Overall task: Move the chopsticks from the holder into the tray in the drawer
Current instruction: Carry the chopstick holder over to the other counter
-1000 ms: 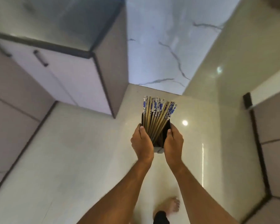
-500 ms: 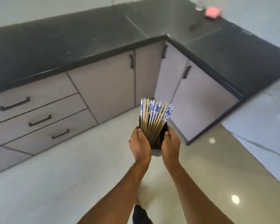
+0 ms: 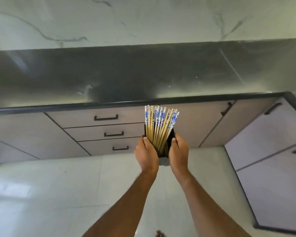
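Observation:
A dark square holder (image 3: pixel 164 159) is held out in front of me at mid-frame. My left hand (image 3: pixel 146 153) grips its left side and my right hand (image 3: pixel 179 152) grips its right side. Several wooden chopsticks (image 3: pixel 159 127) with blue-and-white patterned tops stand upright in it, fanned slightly to the right. Behind them is a stack of three shut drawers: top (image 3: pixel 106 117), middle (image 3: pixel 114 133), bottom (image 3: pixel 120 148). No tray is visible.
A black countertop (image 3: pixel 143 74) runs across the frame above the drawers and turns a corner at the right. Cabinet doors (image 3: pixel 270 134) with dark handles line the right side. Pale glossy floor tiles (image 3: pixel 58 194) lie below.
The view has swung so that I face the drawer stack head-on, with the counter closer. Both hands keep the same hold on the holder.

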